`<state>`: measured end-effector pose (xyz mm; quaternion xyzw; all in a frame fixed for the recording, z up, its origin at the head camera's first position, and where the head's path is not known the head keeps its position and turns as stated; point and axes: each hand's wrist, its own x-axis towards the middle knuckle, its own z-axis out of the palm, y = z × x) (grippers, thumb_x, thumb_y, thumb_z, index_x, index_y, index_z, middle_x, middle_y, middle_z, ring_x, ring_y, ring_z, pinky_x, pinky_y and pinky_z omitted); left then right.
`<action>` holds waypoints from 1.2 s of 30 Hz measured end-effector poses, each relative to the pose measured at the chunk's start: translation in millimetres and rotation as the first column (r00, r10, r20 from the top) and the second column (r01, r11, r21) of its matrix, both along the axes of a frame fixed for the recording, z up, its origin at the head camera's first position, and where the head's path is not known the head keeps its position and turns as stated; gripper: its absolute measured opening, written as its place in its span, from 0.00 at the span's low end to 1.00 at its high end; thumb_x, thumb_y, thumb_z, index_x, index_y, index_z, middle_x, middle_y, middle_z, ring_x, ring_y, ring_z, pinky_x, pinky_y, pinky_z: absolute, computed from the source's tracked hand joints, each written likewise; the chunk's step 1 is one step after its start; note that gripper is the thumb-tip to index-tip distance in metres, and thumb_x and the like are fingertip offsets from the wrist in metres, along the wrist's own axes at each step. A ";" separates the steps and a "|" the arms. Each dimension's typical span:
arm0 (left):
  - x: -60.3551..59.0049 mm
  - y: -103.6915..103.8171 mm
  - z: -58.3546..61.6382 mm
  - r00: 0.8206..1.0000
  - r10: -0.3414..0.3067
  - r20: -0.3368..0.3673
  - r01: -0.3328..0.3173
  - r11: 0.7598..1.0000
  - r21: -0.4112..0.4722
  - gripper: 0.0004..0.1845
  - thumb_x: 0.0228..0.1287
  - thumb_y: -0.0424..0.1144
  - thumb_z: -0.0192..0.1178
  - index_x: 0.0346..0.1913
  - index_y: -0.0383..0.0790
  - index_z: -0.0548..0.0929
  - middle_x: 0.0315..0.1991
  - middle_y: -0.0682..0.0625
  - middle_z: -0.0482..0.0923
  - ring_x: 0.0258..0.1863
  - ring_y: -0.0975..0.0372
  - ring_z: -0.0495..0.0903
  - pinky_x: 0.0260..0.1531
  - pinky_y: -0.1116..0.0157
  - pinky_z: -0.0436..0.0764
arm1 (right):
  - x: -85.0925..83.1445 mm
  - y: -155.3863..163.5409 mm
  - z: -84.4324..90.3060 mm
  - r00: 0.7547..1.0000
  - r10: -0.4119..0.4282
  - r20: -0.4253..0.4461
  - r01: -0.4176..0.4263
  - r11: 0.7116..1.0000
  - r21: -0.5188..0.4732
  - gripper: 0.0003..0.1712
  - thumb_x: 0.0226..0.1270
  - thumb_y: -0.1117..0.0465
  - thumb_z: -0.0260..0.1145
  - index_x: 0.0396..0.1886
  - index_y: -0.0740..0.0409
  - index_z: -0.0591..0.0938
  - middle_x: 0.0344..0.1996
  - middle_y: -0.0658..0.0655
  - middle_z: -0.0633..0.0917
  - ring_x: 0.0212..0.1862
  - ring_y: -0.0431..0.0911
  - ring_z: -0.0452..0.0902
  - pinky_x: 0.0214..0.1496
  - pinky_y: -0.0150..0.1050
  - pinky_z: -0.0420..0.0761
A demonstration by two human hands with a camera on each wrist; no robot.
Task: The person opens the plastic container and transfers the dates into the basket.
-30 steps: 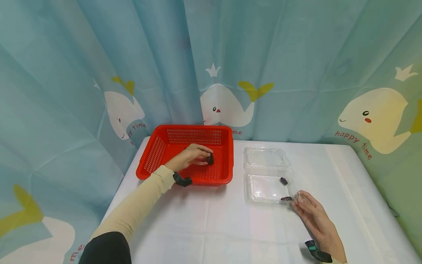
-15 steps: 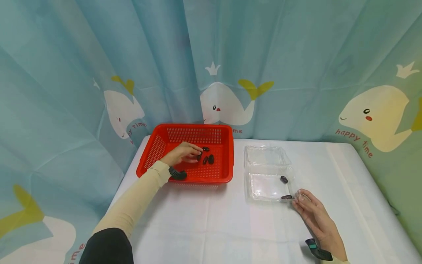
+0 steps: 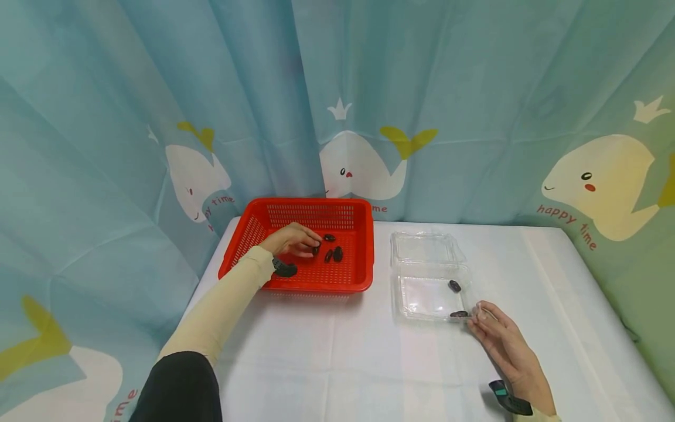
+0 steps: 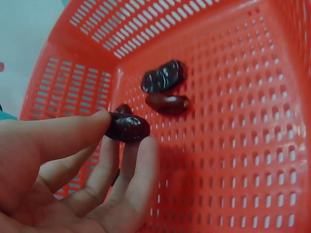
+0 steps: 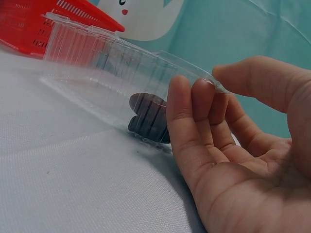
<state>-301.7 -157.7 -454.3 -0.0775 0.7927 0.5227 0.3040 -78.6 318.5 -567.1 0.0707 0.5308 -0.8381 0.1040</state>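
Inside the red plastic basket [image 3: 357, 272], my left hand [image 3: 290, 239] pinches a dark, glossy date [image 4: 129, 127] between thumb and fingertips. More dates lie on the basket floor beyond those fingers, among them a wrinkled date [image 4: 164, 77] and a smoother brown date [image 4: 167, 104]. At the right, my right hand [image 3: 508, 346] holds the near right corner of a clear plastic clamshell box [image 3: 424, 293], thumb over the rim and fingers against the outside wall. Two dates sit in that box: one date [image 3: 454, 286] towards its right side, another date [image 3: 459, 314] by the front wall.
The box's hinged lid [image 3: 424, 249] lies opened back, away from me. A white cloth [image 3: 369, 357] covers the table. Behind the basket and box hangs a blue-green curtain [image 3: 464, 117] with whale prints.
My left hand has shifted left within the basket, uncovering several dates on its floor; a date now shows in its fingertips. My right hand keeps its hold on the box corner.
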 end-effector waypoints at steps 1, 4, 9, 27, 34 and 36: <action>-0.9 0.0 -0.5 1.000 -0.002 0.001 0.002 1.000 -0.008 0.19 0.74 0.27 0.60 0.64 0.29 0.82 0.63 0.39 0.79 0.36 0.61 0.84 0.58 0.53 0.87 | -0.1 -0.2 0.0 1.000 -0.004 0.003 0.004 1.000 0.001 0.12 0.83 0.67 0.52 0.56 0.50 0.76 0.44 0.43 0.83 0.48 0.35 0.84 0.58 0.29 0.85; -3.0 -0.5 -2.2 1.000 -0.004 0.012 0.004 1.000 -0.027 0.18 0.73 0.27 0.61 0.63 0.29 0.83 0.58 0.41 0.82 0.37 0.60 0.84 0.54 0.54 0.89 | -0.5 -1.7 0.8 1.000 -0.019 0.015 0.019 1.000 0.009 0.11 0.83 0.66 0.53 0.57 0.50 0.76 0.44 0.44 0.83 0.48 0.36 0.84 0.58 0.29 0.85; -6.5 -1.1 -7.6 0.999 -0.015 0.035 0.017 0.998 -0.060 0.18 0.72 0.27 0.63 0.63 0.30 0.84 0.47 0.47 0.84 0.38 0.59 0.84 0.52 0.55 0.90 | 0.0 -3.4 2.9 0.999 -0.022 0.029 0.022 1.000 0.016 0.11 0.83 0.66 0.53 0.57 0.50 0.75 0.44 0.44 0.83 0.48 0.36 0.84 0.58 0.29 0.85; -3.6 1.4 -16.6 1.000 -0.010 0.025 0.011 1.000 -0.005 0.16 0.72 0.25 0.61 0.59 0.26 0.84 0.52 0.38 0.87 0.36 0.59 0.88 0.52 0.54 0.89 | 0.7 -0.9 0.3 1.000 -0.014 0.002 0.014 1.000 -0.002 0.12 0.83 0.68 0.53 0.57 0.51 0.75 0.44 0.44 0.83 0.48 0.36 0.84 0.58 0.29 0.85; -4.8 3.8 -20.3 0.999 0.006 0.041 -0.006 1.000 -0.004 0.18 0.72 0.25 0.61 0.62 0.24 0.82 0.40 0.46 0.84 0.35 0.59 0.88 0.57 0.52 0.86 | 1.5 -1.6 1.2 1.000 -0.011 -0.011 0.011 1.000 -0.025 0.12 0.83 0.69 0.53 0.56 0.52 0.76 0.44 0.44 0.83 0.47 0.36 0.84 0.57 0.29 0.85; -4.3 3.7 -19.5 0.999 0.002 0.035 -0.002 1.000 -0.011 0.17 0.72 0.25 0.61 0.62 0.24 0.82 0.41 0.45 0.85 0.35 0.59 0.88 0.56 0.52 0.86 | 1.8 -1.5 0.8 1.000 -0.008 -0.015 0.007 0.999 -0.032 0.13 0.83 0.69 0.52 0.57 0.52 0.76 0.44 0.45 0.83 0.47 0.36 0.84 0.57 0.30 0.85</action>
